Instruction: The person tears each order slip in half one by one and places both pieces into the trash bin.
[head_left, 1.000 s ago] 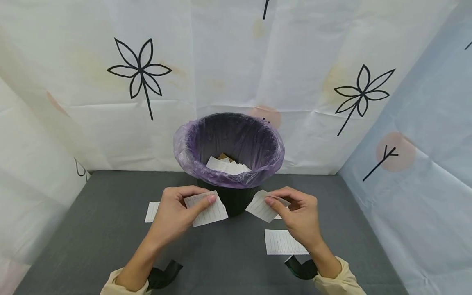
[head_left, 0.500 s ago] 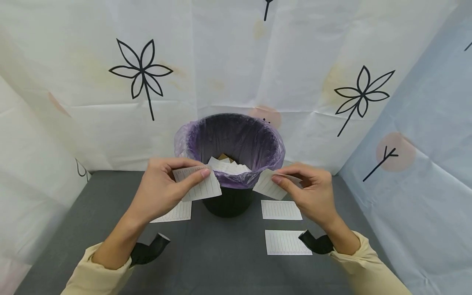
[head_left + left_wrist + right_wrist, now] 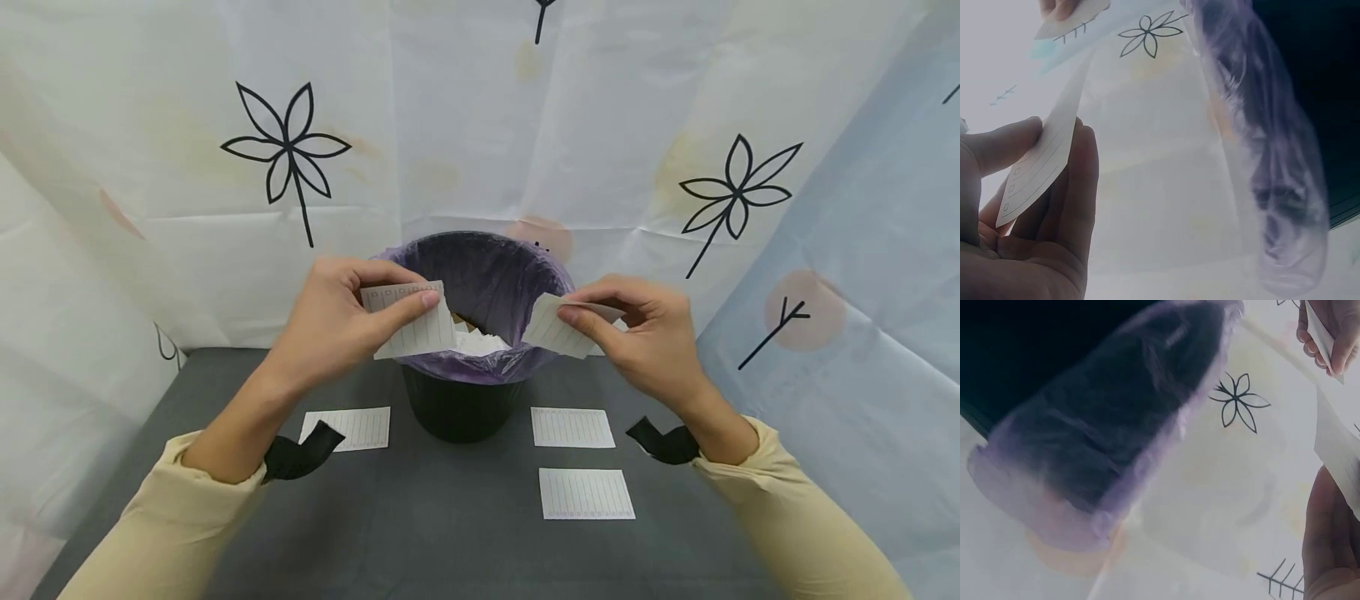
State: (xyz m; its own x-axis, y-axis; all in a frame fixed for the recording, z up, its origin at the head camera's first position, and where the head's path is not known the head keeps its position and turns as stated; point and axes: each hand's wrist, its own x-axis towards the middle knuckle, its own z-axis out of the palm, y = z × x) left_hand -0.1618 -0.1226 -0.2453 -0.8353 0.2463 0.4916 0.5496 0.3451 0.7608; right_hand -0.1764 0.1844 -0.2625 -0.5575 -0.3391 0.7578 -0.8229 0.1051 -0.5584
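Over the grey table [image 3: 465,533], each hand is pinching light, floppy paper by its edge: left hand [image 3: 337,321], right hand [image 3: 645,337].

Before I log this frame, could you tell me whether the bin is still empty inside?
No, the bin with its purple liner already holds white paper pieces near its front rim.

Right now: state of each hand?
Left hand: pinches a lined paper piece at the bin rim.
Right hand: pinches another paper piece.
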